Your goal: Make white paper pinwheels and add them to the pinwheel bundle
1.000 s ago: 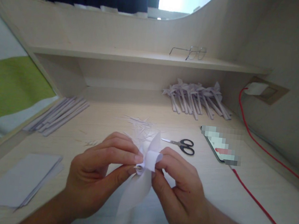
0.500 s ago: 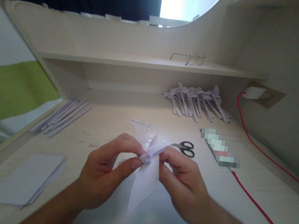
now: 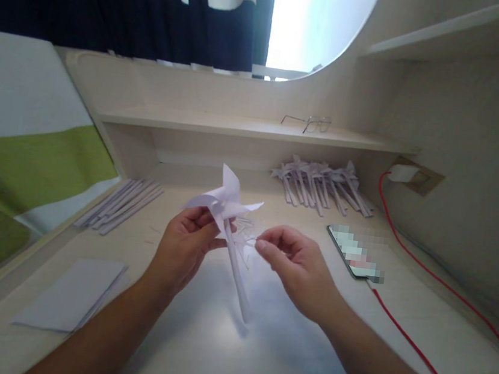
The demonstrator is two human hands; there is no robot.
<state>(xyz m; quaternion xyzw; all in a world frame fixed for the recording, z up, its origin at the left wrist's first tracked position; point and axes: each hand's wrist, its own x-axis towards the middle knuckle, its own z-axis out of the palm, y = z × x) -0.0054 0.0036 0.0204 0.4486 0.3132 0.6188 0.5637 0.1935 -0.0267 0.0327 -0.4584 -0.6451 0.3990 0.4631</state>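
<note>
Near middle of the desk [image 3: 193,350]: one white paper pinwheel [image 3: 224,202], held up with its folded blades toward the far left and its rolled paper stick [image 3: 237,273] slanting down to the near right; whether the lower end touches the desk cannot be told.
Left hand [image 3: 189,239]: the person's thumb and fingers grip the pinwheel just behind and below the blades, around the top of the stick.
Right hand [image 3: 296,268]: just right of the stick and apart from it, thumb and forefinger pressed together at the tips; a thin pale sliver shows there, though one cannot tell whether it is pinched or lies behind.
Paper scraps [image 3: 245,253]: loose on the desk, beyond and between the hands.
Far right: a row of finished-looking pinwheels [image 3: 315,186], sticks pointing nearer; above, eyeglasses [image 3: 316,124] on the shelf [image 3: 220,127].
Right: a phone [image 3: 353,254] with a red cable [image 3: 411,354].
Left: rolled paper sticks [image 3: 120,206] lying side by side; nearer, a stack of paper sheets [image 3: 73,293].
</note>
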